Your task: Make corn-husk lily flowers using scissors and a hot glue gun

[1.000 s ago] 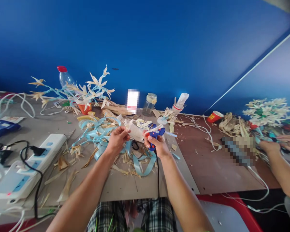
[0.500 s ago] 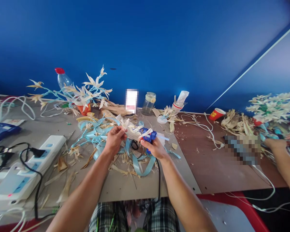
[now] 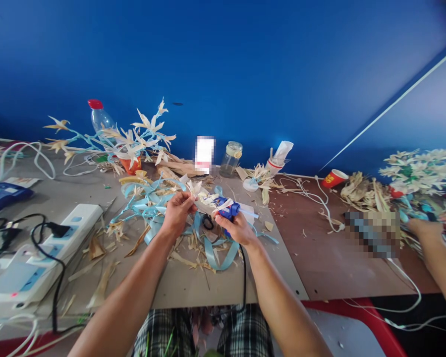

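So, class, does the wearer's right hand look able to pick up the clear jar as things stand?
Probably not yet: the right hand is wrapped around the blue glue gun, which would likely need setting down first. The clear jar stands upright near the blue wall.

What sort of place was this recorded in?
Probably a craft workspace: the right hand holds what looks like a blue corded glue gun, cream pointed-petalled flowers stand at the left, and dry tan husk-like scraps litter the flat grey-brown tabletop.
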`<act>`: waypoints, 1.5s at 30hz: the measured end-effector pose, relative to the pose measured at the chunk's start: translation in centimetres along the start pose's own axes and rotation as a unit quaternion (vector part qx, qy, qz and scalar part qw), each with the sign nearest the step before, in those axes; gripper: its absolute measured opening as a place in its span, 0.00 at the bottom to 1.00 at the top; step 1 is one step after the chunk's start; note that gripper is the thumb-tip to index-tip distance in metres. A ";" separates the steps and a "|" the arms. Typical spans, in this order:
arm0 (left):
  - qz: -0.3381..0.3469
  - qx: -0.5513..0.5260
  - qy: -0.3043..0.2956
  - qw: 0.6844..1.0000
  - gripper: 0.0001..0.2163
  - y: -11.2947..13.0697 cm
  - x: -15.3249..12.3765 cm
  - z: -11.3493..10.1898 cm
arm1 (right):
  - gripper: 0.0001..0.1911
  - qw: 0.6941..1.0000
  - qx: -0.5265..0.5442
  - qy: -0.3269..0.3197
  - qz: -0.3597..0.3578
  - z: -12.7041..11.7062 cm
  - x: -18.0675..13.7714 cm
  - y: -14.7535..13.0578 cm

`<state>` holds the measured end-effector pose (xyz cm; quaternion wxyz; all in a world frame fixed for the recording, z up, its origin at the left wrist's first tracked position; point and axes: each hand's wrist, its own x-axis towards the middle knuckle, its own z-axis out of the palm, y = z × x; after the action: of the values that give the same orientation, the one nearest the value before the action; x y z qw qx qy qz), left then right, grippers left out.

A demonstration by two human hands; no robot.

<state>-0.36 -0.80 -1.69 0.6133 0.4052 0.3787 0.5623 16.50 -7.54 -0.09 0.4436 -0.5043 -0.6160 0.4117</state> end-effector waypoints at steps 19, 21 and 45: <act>-0.006 -0.020 -0.009 1.000 0.13 0.1 -0.1 -0.1 | 0.14 0.999 -0.022 0.006 -0.023 0.0 0.1 0.3; -0.006 -0.023 -0.011 1.000 0.13 0.2 -0.1 0.0 | 0.13 0.999 -0.020 0.010 -0.028 0.0 0.1 0.2; -0.029 -0.060 -0.016 0.998 0.13 -0.1 0.2 -0.2 | 0.18 0.996 -0.071 0.022 -0.043 -0.1 0.2 1.0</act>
<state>-0.50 -0.58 -1.85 0.6587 0.3654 0.3459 0.5594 16.81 -7.20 -1.03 0.4378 -0.5164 -0.6546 0.3364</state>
